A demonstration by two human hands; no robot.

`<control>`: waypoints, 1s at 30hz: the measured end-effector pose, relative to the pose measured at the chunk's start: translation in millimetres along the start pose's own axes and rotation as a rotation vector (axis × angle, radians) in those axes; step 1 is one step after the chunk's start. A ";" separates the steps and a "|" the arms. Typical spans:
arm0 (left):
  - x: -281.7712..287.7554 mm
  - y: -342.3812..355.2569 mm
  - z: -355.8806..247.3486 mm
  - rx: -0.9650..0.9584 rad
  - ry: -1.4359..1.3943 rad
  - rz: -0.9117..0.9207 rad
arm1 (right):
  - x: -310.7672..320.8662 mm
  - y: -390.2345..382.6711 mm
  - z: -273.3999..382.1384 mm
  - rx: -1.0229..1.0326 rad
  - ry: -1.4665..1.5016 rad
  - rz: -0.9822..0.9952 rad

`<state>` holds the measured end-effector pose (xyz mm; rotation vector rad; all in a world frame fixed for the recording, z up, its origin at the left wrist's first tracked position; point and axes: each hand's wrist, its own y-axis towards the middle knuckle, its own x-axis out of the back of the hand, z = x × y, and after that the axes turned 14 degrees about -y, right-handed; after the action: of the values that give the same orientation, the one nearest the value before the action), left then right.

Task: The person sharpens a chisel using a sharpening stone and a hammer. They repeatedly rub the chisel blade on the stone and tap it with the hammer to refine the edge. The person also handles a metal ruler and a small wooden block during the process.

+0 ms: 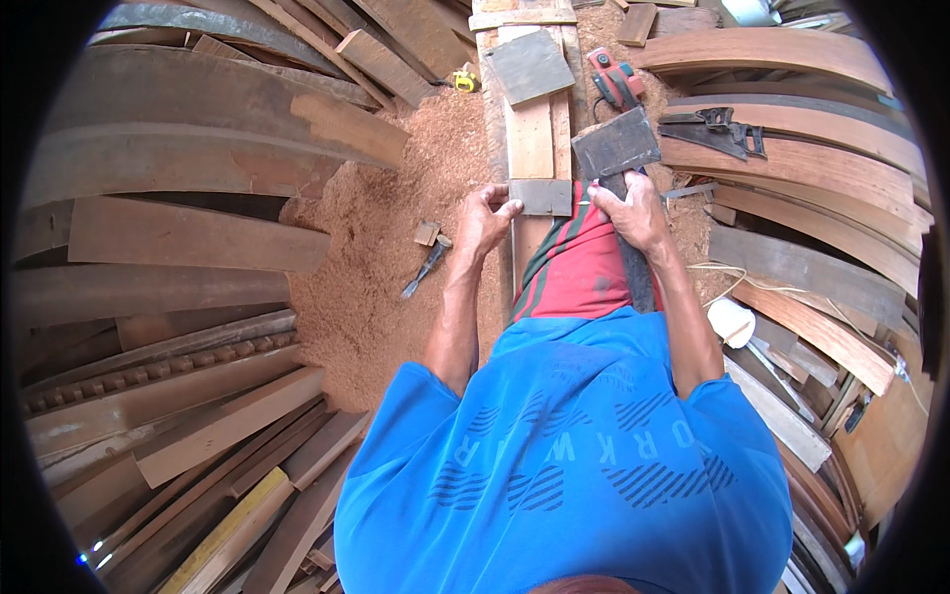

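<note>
The left hand is grasping a small dark board by its left edge, over the wooden tabletop. Right of that board, the right hand is bending its fingers; what they are grasping, I cannot tell. The person seems to be positioning the board; the next move probably calls for steadiness.
</note>
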<state>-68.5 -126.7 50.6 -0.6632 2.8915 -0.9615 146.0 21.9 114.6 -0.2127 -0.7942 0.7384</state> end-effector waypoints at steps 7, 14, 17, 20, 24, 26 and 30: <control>9.4 -3.4 7.2 -0.101 -0.209 0.096 | 5.8 23.7 4.2 -0.078 -0.058 0.142; 28.8 -18.7 3.9 -0.025 -1.042 0.252 | -63.0 67.3 -36.5 0.309 -0.348 0.003; 29.7 -25.5 -6.9 -0.021 -1.179 0.273 | -62.3 55.3 -8.8 0.215 -0.490 0.112; 26.9 -25.3 -13.6 -0.041 -1.220 0.335 | -41.9 34.2 7.3 0.265 -0.691 -0.021; 27.8 -26.7 -30.2 -0.031 -1.150 0.435 | 1.4 7.6 34.2 0.129 0.022 0.034; 27.6 -27.3 -30.6 -0.024 -1.090 0.475 | 21.3 -10.4 44.9 0.151 0.507 0.326; 17.0 -25.1 -48.6 -0.073 -1.082 0.536 | 12.5 -31.4 61.4 0.195 0.600 0.306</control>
<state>-81.7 -124.1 106.3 -0.2335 1.9425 -0.2617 124.4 1.5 178.2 -0.3625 -0.1158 0.9694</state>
